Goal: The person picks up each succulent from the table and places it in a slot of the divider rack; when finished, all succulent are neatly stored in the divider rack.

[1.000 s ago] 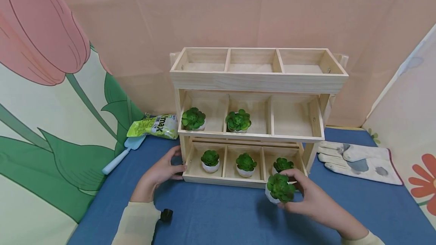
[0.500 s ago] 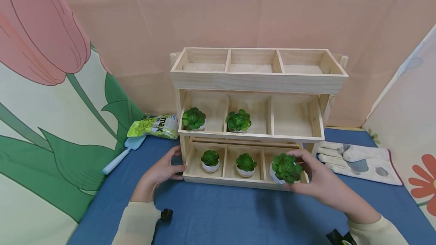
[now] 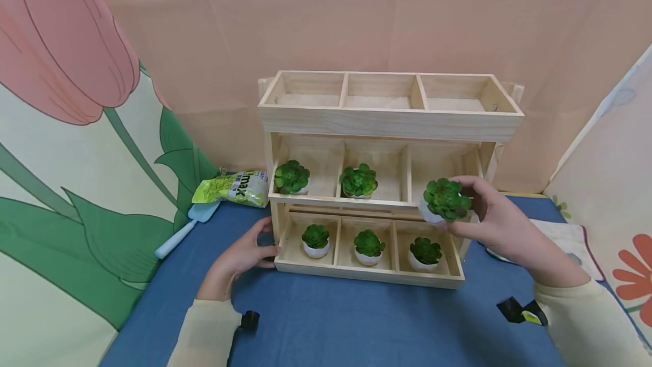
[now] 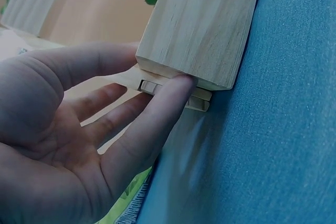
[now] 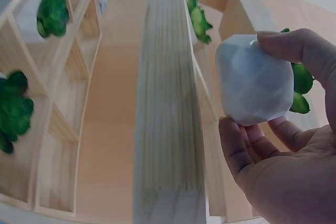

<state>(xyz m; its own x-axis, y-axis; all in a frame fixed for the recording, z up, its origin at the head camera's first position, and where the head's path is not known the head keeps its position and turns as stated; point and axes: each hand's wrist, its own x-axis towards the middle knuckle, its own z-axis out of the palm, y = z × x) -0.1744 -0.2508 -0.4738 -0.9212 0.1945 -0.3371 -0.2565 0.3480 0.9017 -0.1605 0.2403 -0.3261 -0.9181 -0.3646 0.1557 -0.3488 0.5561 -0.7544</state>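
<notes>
A three-tier wooden plant shelf stands on the blue cloth, each tier split into three compartments. At its lower left end my left hand holds the corner, thumb and index finger on the bottom tray's end. My right hand grips a potted succulent by its white faceted pot, in front of the middle tier's right compartment. Two other succulents sit in the middle tier, left and centre. Along the bottom tier stand three more, left, centre and right.
Left of the shelf lie a green and white bag and a pale blue trowel. A white glove is on the right, partly behind my right forearm. The top tier rises above, with a backdrop behind it.
My right hand has raised the potted succulent from in front of the bottom right compartment to the middle tier's front edge, moving slightly right. The left hand stays at the shelf corner.
</notes>
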